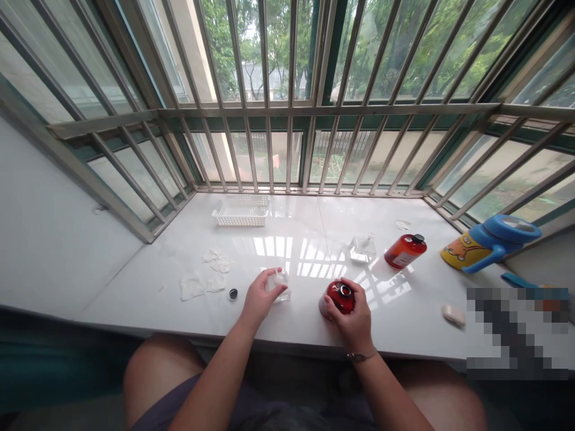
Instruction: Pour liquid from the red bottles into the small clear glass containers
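My left hand has its fingers around a small clear container on the white sill. To the right, my right hand grips an uncapped red bottle, its round opening facing up. A small black cap lies left of my left hand. Beyond my right hand are another clear container and a second red bottle with a black cap, tilted in view.
A white basket sits at the back left. Crumpled white tissues lie at the left. At the right are a blue and yellow flask, a whitish block and a pixelated area. Metal bars border the far edge.
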### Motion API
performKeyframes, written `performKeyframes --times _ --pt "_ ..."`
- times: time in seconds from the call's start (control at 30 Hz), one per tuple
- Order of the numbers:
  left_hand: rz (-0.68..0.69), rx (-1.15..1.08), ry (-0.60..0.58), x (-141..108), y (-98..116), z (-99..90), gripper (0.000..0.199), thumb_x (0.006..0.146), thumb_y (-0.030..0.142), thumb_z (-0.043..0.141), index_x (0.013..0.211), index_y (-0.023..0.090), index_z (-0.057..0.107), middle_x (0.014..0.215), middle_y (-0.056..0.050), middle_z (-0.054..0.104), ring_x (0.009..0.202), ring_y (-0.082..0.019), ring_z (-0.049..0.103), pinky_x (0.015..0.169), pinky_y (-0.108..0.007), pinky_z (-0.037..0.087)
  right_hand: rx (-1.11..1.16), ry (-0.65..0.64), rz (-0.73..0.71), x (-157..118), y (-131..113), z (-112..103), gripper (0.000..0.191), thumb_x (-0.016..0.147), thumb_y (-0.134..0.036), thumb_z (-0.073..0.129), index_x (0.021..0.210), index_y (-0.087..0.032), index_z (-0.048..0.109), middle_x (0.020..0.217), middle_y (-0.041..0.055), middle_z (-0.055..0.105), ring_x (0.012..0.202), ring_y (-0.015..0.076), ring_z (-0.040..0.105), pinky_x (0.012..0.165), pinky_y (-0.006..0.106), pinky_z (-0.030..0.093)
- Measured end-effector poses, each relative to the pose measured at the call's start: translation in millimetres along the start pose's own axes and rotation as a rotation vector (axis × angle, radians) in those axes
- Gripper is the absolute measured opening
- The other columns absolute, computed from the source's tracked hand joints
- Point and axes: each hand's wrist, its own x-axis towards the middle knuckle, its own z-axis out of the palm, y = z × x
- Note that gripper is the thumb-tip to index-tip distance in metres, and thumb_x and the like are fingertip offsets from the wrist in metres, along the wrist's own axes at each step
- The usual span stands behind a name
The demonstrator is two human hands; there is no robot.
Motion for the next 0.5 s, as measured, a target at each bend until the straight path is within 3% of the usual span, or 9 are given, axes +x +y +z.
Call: performKeyframes --times 0.07,0.17,0.27,0.37,0.5 --pt "0.018 -0.017 -0.045 1.9 0.0 -1.7 0.036 0.085 0.047 0.088 0.110 0.024 0.076 0.139 -0.013 0.072 0.138 -0.034 0.063 0.124 -0.051 0.041 -0.002 -0.001 0.002 0.7 0.1 0.1 0.054 0.088 -0.049 0.082 0.133 -0.025 0.062 0.128 0.0125 0.067 0.113 0.0308 0.070 0.099 0.052 0.062" --pt "-0.018 -0.117 -0.044 4.1 -3.6 -2.4 0.040 0.079 0.049 0.093 0.095 0.022 0.068 0.136 -0.014 0.073 0.132 -0.034 0.066 0.116 -0.050 0.048 -0.004 0.004 0.000 0.7 -0.3 0.0 0.054 0.089 -0.049 0.082 0.133 -0.025 0.062 0.129 0.0127 0.067 0.113 0.0310 0.070 0.099 0.052 0.062" --pt "-0.059 -0.194 -0.027 4.9 -8.0 -2.0 0.052 0.073 0.049 0.098 0.104 0.023 0.065 0.135 -0.014 0.072 0.129 -0.034 0.067 0.110 -0.048 0.052 -0.006 0.005 -0.007 0.7 -0.8 -0.1 0.054 0.089 -0.049 0.082 0.133 -0.025 0.062 0.128 0.0125 0.067 0.113 0.0309 0.070 0.099 0.052 0.062" --pt "-0.053 -0.172 -0.074 5.1 -8.7 -2.0 0.056 0.076 0.047 0.096 0.119 0.023 0.069 0.139 -0.014 0.070 0.135 -0.035 0.064 0.117 -0.049 0.047 -0.007 0.000 -0.010 1.0 -0.6 -0.3 0.054 0.089 -0.049 0.082 0.133 -0.025 0.062 0.128 0.0123 0.067 0.113 0.0307 0.070 0.098 0.052 0.062" --pt "-0.056 -0.164 -0.085 5.0 -3.6 -2.2 0.050 0.078 0.049 0.095 0.111 0.022 0.068 0.139 -0.014 0.071 0.135 -0.034 0.064 0.116 -0.049 0.048 -0.001 -0.004 -0.005 1.2 -0.1 -0.8 0.055 0.088 -0.049 0.082 0.133 -0.024 0.062 0.129 0.0124 0.067 0.113 0.0307 0.070 0.099 0.052 0.062"
